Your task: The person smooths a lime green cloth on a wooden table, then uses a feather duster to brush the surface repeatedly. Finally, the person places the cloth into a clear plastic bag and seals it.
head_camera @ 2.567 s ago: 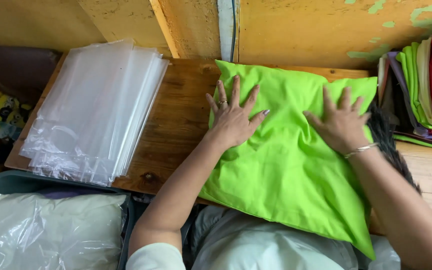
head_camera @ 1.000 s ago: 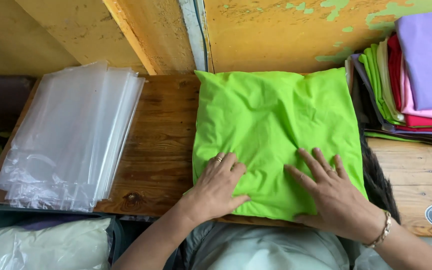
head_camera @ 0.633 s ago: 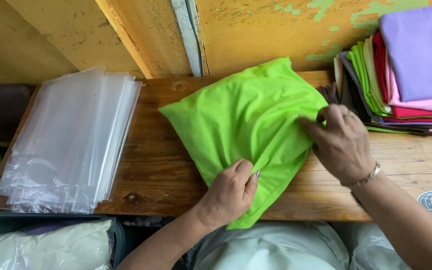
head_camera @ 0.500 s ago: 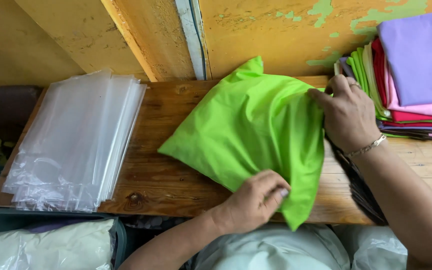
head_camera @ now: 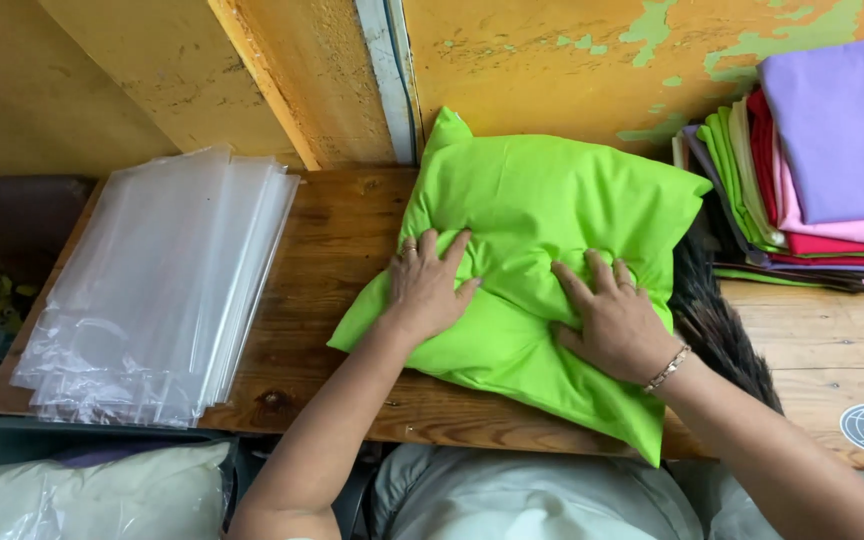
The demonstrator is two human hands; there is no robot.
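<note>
A bright green pillow point(head_camera: 542, 200) lies slanted on the wooden table point(head_camera: 337, 240), its top corner against the yellow wall. My left hand point(head_camera: 427, 285) presses flat on its left side, fingers spread, a ring on one finger. My right hand point(head_camera: 607, 320), with a bracelet at the wrist, pushes down on the pillow's middle, and the fabric bunches between the two hands. Neither hand grips anything.
A stack of clear plastic bags point(head_camera: 167, 285) lies on the table's left part. Folded cloths in purple, pink, red and green point(head_camera: 822, 170) are piled at the right. A dark brush point(head_camera: 712, 320) lies beside the pillow. A bagged white pillow point(head_camera: 82, 495) sits lower left.
The pillow was lifted and turned by both hands, then laid down slanted. The hands went from gripping its edges to pressing flat on top of it.
</note>
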